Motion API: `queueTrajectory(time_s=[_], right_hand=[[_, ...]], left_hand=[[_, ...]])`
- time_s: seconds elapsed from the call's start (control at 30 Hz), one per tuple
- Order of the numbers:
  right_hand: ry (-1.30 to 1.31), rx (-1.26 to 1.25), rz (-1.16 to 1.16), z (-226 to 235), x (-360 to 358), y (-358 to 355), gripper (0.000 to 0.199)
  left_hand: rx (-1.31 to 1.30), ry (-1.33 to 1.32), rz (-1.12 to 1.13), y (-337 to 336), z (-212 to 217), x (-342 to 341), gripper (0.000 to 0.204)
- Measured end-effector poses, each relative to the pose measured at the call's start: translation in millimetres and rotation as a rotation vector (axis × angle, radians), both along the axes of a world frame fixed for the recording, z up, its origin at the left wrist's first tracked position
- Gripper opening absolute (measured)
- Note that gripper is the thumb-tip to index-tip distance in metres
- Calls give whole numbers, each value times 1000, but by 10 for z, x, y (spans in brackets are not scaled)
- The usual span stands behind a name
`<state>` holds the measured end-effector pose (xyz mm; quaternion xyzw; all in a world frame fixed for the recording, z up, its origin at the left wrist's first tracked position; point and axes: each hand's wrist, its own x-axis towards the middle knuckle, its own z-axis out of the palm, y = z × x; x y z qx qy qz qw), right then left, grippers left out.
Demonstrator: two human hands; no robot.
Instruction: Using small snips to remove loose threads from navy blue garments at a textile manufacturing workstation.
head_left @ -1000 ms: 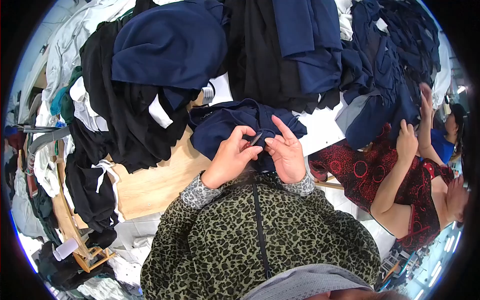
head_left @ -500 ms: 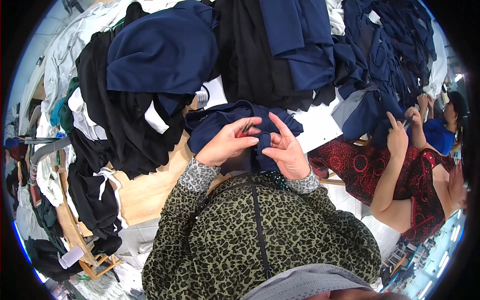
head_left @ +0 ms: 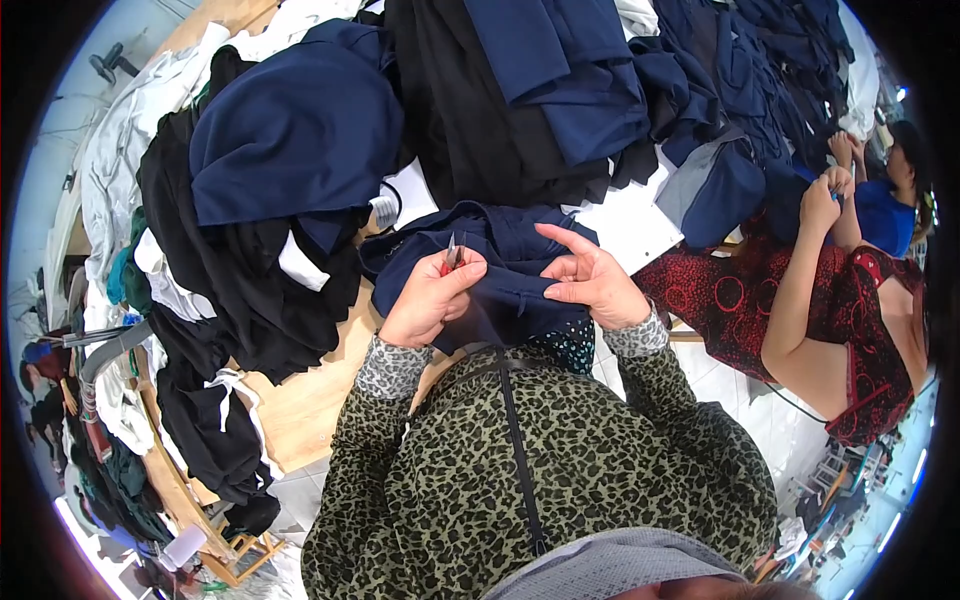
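Observation:
My left hand (head_left: 432, 297) is closed around small thread snips (head_left: 455, 255) with red on the handles, their metal blades pointing up and away from me. A crumpled navy blue garment (head_left: 500, 245) lies under and between both hands at the table's near edge. To its right hovers my right hand (head_left: 600, 287), index finger stretched out and thumb apart from it. No cloth shows between those fingers; a fine thread there would be too small to make out.
A large navy and black garment pile (head_left: 300, 120) stands at the left, black and navy cloth (head_left: 490, 100) behind. White sheets (head_left: 630, 228) lie right of the garment. Close on the right sits a person in a red-patterned black garment (head_left: 735, 290); another person in blue (head_left: 882, 215) is beyond.
My hands have moved apart, and the navy cloth edge between them has dropped down. The snips now point upward in my left hand. The nearby person's hands have come together.

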<state>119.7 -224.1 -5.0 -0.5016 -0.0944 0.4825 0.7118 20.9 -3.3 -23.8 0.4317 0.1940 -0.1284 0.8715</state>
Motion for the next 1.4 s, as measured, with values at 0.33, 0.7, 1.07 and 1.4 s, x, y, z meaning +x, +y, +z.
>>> queueTrajectory(time_s=[0.33, 0.7, 1.07, 1.4], right_hand=[[-168, -61, -100, -112, 77, 47, 55], [-1481, -277, -181, -526, -145, 97, 14], [-1383, -469, -299, -828, -654, 190, 27], [-1106, -340, -424, -996, -491, 248, 3]], left_hand=[[56, 13, 48, -28, -46, 55, 10], [541, 20, 227, 99, -629, 377, 13], [541, 44, 232, 89, -675, 373, 14], [533, 32, 239, 87, -683, 377, 12]])
